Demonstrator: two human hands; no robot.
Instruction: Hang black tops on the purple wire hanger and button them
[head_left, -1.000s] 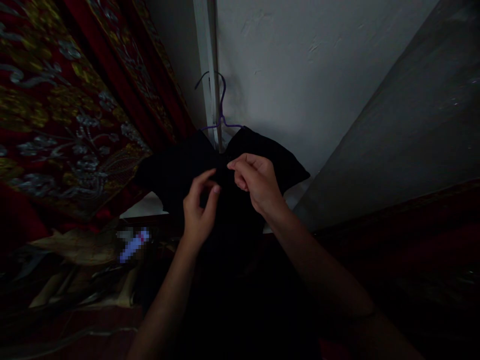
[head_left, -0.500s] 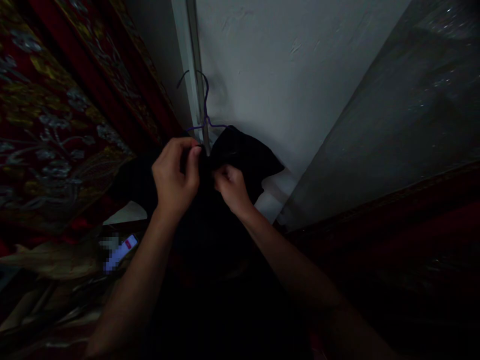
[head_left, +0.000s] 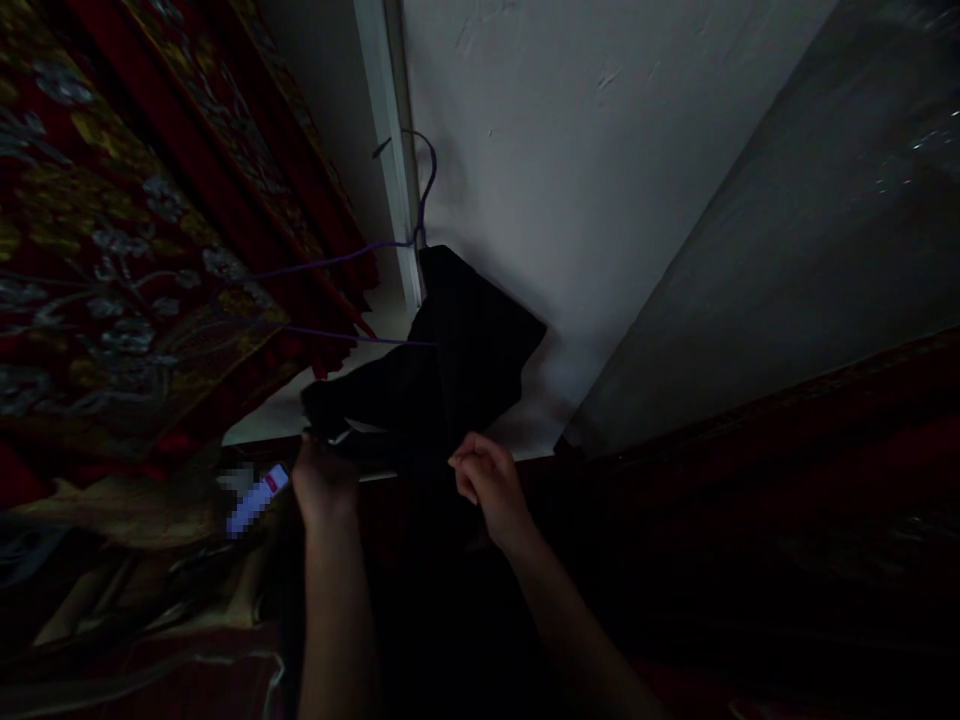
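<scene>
The right hand (head_left: 487, 480) has its fingertips narrowed in a pinch on the black garment (head_left: 480, 330), which spreads above them and across toward the left hand (head_left: 326, 480). Whether those darkened left fingers grip its far end, I cannot tell. Above both sets of fingers, the purple wire hanger (head_left: 416, 238) has its left arm bare and its right inside the cloth. A hard downward tug could tilt or unhook it; cloth catching on the wire could stretch.
</scene>
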